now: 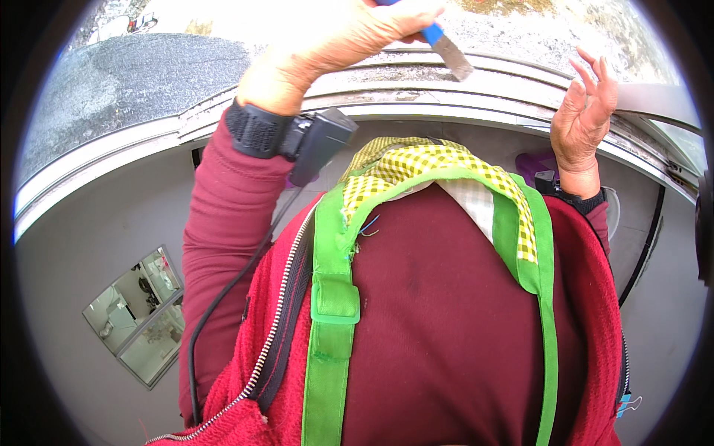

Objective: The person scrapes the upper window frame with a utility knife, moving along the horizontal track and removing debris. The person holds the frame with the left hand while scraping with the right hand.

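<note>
My left hand [385, 25] grips the blue handle [432, 33] of a putty knife at the top of the view. Its worn metal blade [454, 60] points down and right, over the white window sill track [390, 75], which is stained with dark grime. Whether the blade tip touches the track, I cannot tell. At the right, my right hand [588, 108] is raised with its fingers apart and slightly bent, nothing visible in it. It is beside the edge of a window sash [655, 100]; contact is unclear.
Beyond the sill lies a rough grey surface [139, 83] outdoors. Below the sill are a grey wall [83, 251], a framed reflective pane [136, 318], a purple object [535, 164] and a pale container rim [613, 214]. A black cable [223, 301] runs along my left arm from a wrist-mounted device [323, 145].
</note>
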`<state>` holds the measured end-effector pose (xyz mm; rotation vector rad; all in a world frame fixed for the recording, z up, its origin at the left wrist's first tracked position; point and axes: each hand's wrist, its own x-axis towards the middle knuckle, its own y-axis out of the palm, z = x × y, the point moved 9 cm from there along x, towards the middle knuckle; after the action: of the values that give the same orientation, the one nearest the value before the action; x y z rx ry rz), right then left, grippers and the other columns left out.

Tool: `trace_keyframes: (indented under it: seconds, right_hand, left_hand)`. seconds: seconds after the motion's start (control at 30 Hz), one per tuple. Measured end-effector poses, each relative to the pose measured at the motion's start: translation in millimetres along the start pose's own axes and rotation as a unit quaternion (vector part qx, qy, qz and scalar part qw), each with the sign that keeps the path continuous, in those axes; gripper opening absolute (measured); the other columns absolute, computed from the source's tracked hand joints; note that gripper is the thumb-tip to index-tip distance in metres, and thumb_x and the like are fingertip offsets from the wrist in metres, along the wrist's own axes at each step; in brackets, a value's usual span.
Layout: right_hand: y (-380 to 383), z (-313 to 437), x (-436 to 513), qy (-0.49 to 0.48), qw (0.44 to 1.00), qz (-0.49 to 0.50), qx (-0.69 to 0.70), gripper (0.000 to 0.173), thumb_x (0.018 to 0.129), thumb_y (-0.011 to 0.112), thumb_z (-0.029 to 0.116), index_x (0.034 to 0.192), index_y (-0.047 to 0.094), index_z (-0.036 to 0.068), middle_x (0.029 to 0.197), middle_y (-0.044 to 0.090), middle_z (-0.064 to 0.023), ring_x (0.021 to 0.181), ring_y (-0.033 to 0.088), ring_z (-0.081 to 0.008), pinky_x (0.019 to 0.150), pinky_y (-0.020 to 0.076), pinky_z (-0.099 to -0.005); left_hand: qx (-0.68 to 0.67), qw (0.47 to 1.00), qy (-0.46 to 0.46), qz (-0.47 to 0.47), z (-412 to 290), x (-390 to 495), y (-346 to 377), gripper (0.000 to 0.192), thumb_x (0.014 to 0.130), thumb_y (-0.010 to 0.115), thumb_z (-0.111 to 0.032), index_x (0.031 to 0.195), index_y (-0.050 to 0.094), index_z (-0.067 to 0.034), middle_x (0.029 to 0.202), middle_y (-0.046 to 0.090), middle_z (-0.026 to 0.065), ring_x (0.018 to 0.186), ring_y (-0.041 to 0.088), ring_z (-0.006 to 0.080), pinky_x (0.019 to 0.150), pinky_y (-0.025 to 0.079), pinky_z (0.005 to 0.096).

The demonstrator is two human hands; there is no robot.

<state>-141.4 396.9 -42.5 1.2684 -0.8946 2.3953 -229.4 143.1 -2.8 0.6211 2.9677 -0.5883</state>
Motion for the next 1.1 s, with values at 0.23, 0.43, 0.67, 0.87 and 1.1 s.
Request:
trace_keyframes:
  seconds: [0.23,0.43,0.67,0.87,1.1]
  right_hand:
    - [1.8,-0.3,0.3,0.015,1.0,0.011,-0.011,0.049,0.098,0.055,0.002,0.142,0.036,0.004,0.13,0.056,-0.0209,0.115,0.061,-0.0307,0.093,0.0557,-0.04]
    - [1.1,-1.3,0.9,0.02,1.0,0.004,-0.001,0.048,0.098,0.056,0.005,0.142,0.036,0.004,0.128,0.058,-0.0203,0.114,0.061,-0.0303,0.093,0.0557,-0.0397]
    - [-4.6,3.2,1.1,-0.012,0.998,-0.028,-0.057,0.049,0.098,0.057,0.008,0.142,0.036,0.003,0.127,0.06,-0.0197,0.111,0.061,-0.0306,0.097,0.0507,-0.0402]
    - [-4.0,-2.1,-0.3,-0.008,0.999,-0.033,-0.026,0.051,0.096,0.059,0.005,0.142,0.037,0.002,0.127,0.061,-0.0187,0.11,0.061,-0.0304,0.097,0.049,-0.0394]
    - [-3.5,4.1,0.9,-0.007,0.999,-0.009,-0.046,0.051,0.097,0.055,0.003,0.143,0.035,0.002,0.13,0.057,-0.0188,0.114,0.06,-0.0314,0.099,0.049,-0.0425]
  left_hand:
    - [0.062,0.995,0.072,0.004,-39.9,-13.1,-17.8,0.021,0.086,0.078,-0.019,0.089,0.067,-0.001,0.075,0.067,0.002,0.064,0.062,0.0079,0.058,0.051,0.0237]
    - [-0.072,0.99,0.044,0.113,-36.3,28.0,54.0,0.024,0.089,0.075,-0.023,0.096,0.068,-0.001,0.077,0.069,0.0036,0.069,0.065,0.01,0.063,0.052,0.0237]
    - [-0.164,0.976,0.078,0.119,-20.8,39.6,103.3,0.023,0.089,0.074,-0.022,0.096,0.068,-0.002,0.077,0.069,0.0033,0.069,0.065,0.01,0.063,0.052,0.024]
    - [-0.121,0.986,0.05,0.106,-14.8,34.4,93.5,0.021,0.089,0.074,-0.021,0.095,0.069,-0.002,0.077,0.068,0.003,0.068,0.065,0.01,0.063,0.052,0.0243]
    - [0.03,0.997,0.019,0.068,-21.3,27.5,45.1,0.02,0.089,0.073,-0.02,0.095,0.069,-0.002,0.077,0.068,0.0027,0.068,0.065,0.0101,0.062,0.053,0.0246]
